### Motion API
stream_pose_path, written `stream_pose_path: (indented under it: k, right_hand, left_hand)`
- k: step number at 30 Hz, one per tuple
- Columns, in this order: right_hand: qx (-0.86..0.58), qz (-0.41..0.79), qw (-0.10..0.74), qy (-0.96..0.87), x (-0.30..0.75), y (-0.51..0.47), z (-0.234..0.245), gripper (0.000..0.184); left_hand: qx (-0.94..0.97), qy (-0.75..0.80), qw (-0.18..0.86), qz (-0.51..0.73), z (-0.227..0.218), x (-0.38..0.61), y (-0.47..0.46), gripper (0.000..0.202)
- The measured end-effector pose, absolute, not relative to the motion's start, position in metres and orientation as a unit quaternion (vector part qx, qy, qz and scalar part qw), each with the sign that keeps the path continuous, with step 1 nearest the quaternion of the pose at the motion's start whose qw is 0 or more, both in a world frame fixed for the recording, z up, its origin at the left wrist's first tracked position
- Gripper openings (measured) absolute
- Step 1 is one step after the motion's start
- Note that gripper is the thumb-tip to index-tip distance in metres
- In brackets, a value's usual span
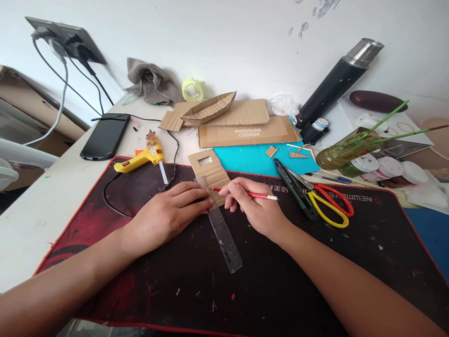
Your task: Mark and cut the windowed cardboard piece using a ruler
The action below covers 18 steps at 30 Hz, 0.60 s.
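My left hand (171,210) presses a clear plastic ruler (224,238) down with its fingertips, the fingers bent slightly and close together. The ruler lies slantwise across a small cardboard piece (212,171) that has a rectangular cutout near its far end. Pinched in my right hand (250,201) is a red pencil (257,194) with a pale end. Its tip points left, at the cardboard beside the ruler's edge; whether it touches cannot be made out. Both hands are over the dark desk mat (280,281).
A yellow glue gun (143,157) with its cord lies left. Right of my hands are a cutter knife (294,187) and scissors (329,206). Behind are a cardboard boat (210,110), a cardboard sheet (245,132) and blue paper (242,159). A black flask (333,84) leans back right.
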State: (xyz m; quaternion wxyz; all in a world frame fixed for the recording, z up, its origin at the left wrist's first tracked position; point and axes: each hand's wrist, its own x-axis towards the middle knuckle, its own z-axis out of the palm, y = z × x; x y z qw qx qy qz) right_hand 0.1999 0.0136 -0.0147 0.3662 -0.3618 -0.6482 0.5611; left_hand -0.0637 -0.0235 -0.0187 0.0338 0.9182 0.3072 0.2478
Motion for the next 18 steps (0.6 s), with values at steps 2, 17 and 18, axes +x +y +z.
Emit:
stream_pose_path:
  k: [2, 17, 18]
  right_hand:
    - [-0.361, 0.562, 0.366, -0.648, 0.1998, 0.0135, -0.0149, 0.045]
    - [-0.369, 0.527, 0.384, -0.662, 0.201, 0.01, -0.0133, 0.05]
    - [-0.369, 0.528, 0.384, -0.661, 0.2011, 0.01, -0.0133, 0.051]
  left_hand:
    - [0.918, 0.309, 0.035, 0.247, -0.0186, -0.0635, -0.0235, 0.036]
    - [0.919, 0.308, 0.026, 0.245, -0.0152, -0.0623, -0.0231, 0.033]
    - [0.919, 0.309, 0.025, 0.243, -0.0154, -0.0623, -0.0231, 0.032]
